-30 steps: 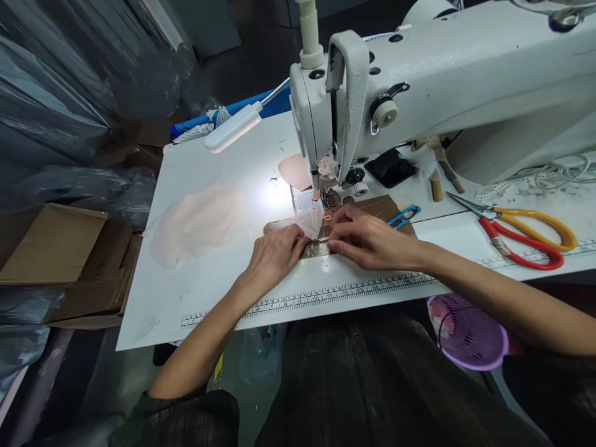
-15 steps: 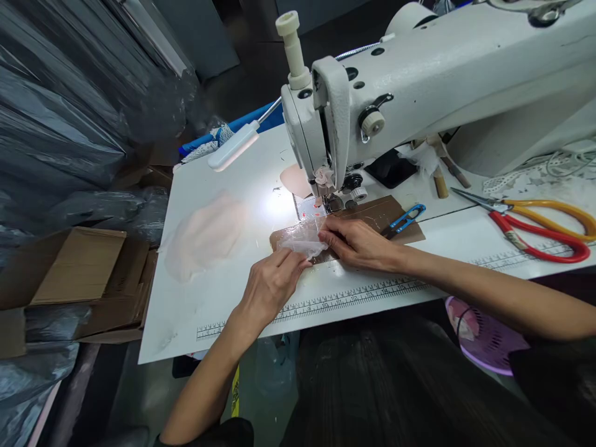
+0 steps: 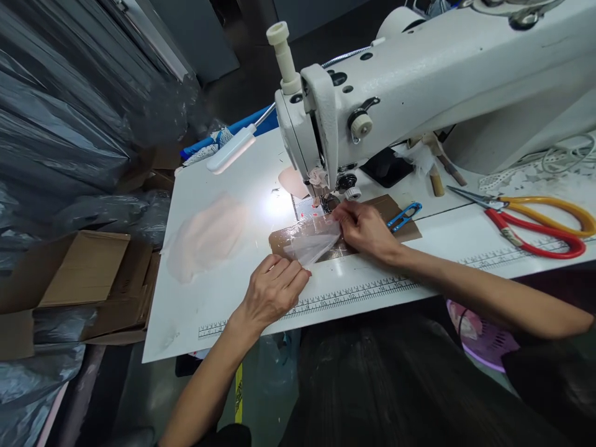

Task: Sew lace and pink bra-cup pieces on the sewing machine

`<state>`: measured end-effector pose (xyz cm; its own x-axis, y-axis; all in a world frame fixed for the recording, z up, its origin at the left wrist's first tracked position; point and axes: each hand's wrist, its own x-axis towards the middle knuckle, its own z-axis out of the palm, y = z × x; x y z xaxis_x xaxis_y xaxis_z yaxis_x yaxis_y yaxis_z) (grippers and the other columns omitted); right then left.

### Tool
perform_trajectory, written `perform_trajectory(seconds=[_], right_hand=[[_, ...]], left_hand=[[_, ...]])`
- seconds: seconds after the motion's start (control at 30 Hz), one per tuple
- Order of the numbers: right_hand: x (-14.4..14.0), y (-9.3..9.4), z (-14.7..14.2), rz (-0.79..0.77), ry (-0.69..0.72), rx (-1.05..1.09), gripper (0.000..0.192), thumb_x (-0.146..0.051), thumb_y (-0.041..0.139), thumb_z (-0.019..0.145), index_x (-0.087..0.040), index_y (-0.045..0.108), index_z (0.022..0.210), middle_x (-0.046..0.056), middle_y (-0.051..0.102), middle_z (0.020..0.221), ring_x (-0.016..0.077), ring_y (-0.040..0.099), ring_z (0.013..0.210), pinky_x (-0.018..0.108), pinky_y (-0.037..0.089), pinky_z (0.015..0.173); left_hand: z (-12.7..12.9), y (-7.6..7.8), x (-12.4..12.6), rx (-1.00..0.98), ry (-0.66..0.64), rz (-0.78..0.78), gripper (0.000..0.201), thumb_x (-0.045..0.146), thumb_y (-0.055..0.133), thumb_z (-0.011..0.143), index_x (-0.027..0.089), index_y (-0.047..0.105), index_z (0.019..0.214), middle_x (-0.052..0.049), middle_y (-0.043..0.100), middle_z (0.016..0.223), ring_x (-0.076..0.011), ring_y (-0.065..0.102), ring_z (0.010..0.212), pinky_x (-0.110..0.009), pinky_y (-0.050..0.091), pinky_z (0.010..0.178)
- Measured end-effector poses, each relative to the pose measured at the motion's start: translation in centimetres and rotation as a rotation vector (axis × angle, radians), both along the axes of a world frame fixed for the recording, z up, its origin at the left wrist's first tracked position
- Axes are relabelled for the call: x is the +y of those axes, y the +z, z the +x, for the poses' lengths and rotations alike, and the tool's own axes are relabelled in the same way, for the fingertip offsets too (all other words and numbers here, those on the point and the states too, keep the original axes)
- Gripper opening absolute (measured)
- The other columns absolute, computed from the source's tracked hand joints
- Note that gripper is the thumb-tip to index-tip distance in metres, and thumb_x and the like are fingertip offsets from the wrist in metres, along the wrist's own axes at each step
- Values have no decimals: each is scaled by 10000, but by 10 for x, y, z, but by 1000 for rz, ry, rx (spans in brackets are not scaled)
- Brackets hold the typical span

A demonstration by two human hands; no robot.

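Sheer fabric piece (image 3: 313, 244) stretches between both hands. Left hand (image 3: 274, 287) pinches its near corner; right hand (image 3: 365, 228) pinches its far edge.

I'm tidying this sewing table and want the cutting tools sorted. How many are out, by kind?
Large scissors: 2, orange-handled and red-handled
Blue thread snips: 1
Total: 3, all lying right of the right hand

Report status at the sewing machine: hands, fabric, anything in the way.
Left hand and right hand both pinch the sheer fabric piece. Fabric stretched before the presser foot. Blue snips beside right hand.
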<state>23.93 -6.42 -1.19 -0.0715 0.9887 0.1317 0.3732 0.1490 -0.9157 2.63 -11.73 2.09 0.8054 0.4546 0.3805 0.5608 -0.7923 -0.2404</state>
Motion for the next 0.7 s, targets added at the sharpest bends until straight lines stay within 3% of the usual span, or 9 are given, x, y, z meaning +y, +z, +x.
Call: perform_trajectory(seconds=[0.1, 0.2, 0.27, 0.37, 0.47, 0.53, 0.6, 0.7], right_hand=[[2, 6, 5, 21, -53, -4, 198, -302, 507, 895, -150, 583, 792, 27, 551, 674, 126, 445, 607, 277, 322, 584], [2, 10, 10, -3, 98, 61, 229, -334, 488, 923, -147, 590, 839, 8, 511, 654, 115, 424, 590, 269, 324, 576], [0, 9, 11, -67, 225, 138, 260, -363, 458, 949, -148, 579, 868, -15, 462, 625, 104, 397, 561, 254, 314, 545], [-6, 6, 10, -79, 342, 196, 271, -380, 448, 966, -158, 538, 839, -31, 426, 623, 91, 380, 558, 237, 303, 525], [-15, 7, 8, -31, 366, 176, 268, -375, 437, 975, -163, 510, 827, -26, 454, 664, 92, 407, 598, 237, 326, 553], [-17, 11, 11, 9, 382, 151, 243, -351, 440, 974, -160, 524, 849, -15, 490, 694, 98, 436, 627, 246, 348, 584], [-15, 15, 22, 72, 321, 143, 217, -320, 476, 951, -156, 546, 827, -8, 506, 690, 98, 438, 618, 249, 345, 581], [-2, 18, 52, 139, -46, 262, 224, -335, 544, 918, -170, 551, 767, -24, 456, 601, 86, 363, 523, 239, 272, 501]], left_hand=[[0, 0, -2, -6, -7, -60, 274, 137, 577, 921, 201, 485, 671, 33, 502, 571, -127, 452, 536, -308, 364, 605], [0, 4, -2, -86, -64, -182, 164, 296, 636, 908, 185, 570, 806, 17, 562, 635, -134, 517, 584, -302, 384, 597], [1, 9, 5, -207, -98, -253, 224, 395, 646, 891, 176, 599, 902, -8, 607, 714, -149, 562, 638, -299, 411, 597], [9, 11, 25, -345, -49, -323, 302, 452, 635, 887, 168, 614, 987, -64, 653, 892, -186, 617, 792, -316, 479, 660], [25, 2, 46, -248, -6, -406, 395, 518, 613, 880, 155, 615, 1034, -97, 657, 1004, -221, 626, 901, -359, 514, 740], [36, -9, 53, -141, -1, -427, 313, 446, 529, 942, 150, 629, 945, -79, 653, 901, -201, 620, 805, -347, 509, 699], [41, -17, 52, -74, 19, -433, 290, 325, 452, 982, 156, 633, 833, -54, 634, 796, -170, 596, 698, -321, 492, 651], [35, -15, 40, -90, 73, -481, 293, 343, 473, 984, 170, 669, 852, -48, 657, 832, -165, 614, 728, -314, 502, 675]])
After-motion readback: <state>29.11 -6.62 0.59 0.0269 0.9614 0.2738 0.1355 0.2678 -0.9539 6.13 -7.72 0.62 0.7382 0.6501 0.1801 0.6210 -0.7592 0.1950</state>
